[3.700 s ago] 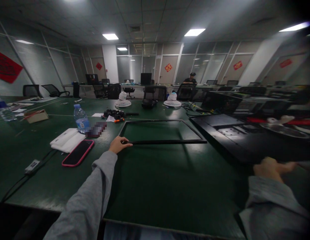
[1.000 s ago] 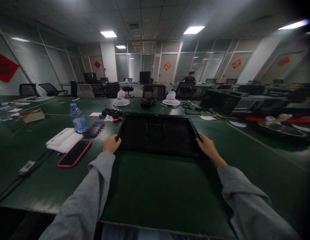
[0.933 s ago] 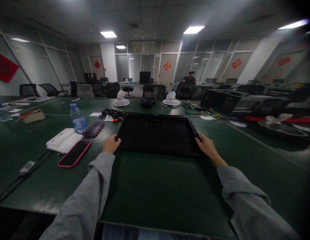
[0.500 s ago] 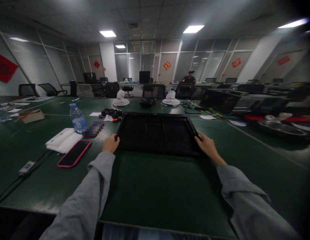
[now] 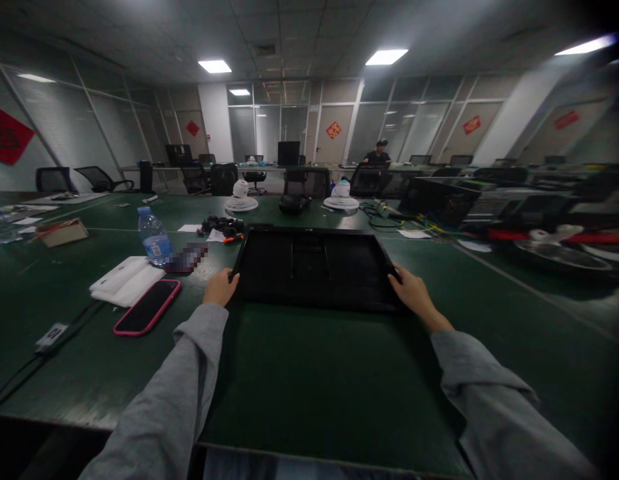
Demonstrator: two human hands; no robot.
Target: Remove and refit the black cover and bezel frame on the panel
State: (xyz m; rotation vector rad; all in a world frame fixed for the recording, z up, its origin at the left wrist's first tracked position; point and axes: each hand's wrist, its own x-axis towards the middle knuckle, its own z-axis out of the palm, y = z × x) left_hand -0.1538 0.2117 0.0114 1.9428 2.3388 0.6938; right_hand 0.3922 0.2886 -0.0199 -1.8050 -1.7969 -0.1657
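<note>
A black rectangular tray-like panel with a raised rim and a recessed middle section lies on the green table in front of me. My left hand grips its left rim, the thumb on top. On the opposite side, my right hand is closed round the right rim, the fingers partly hidden. Left of my left hand are a phone in a pink case, folded white tissues, a water bottle and a dark item blurred in part.
Two white fans and a black case stand beyond the panel. Dark tangled parts lie at its far left corner. Cables, papers and a round metal object are on the right. A person sits far back.
</note>
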